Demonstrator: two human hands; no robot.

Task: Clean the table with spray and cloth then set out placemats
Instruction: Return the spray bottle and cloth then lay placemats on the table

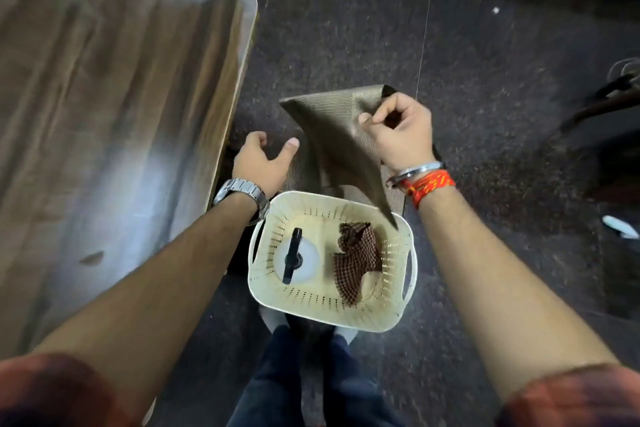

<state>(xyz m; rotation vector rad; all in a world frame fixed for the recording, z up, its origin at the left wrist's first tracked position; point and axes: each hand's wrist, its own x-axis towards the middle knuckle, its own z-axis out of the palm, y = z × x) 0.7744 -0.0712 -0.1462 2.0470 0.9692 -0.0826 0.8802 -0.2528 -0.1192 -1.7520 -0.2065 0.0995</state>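
My right hand pinches the upper corner of a woven brown placemat and lifts it, so the mat hangs curled above the far rim of a cream plastic basket. More mat material lies flat beneath it, just past the basket. My left hand hovers open to the left of the lifted mat, fingers spread, holding nothing. Inside the basket stand a white spray bottle with a black nozzle on the left and a crumpled checked cloth on the right. The wooden table fills the left side.
The basket sits over dark speckled floor, right of the table's edge. My legs and feet are below it. Dark furniture stands at the right edge, with a small pale object on the floor near it.
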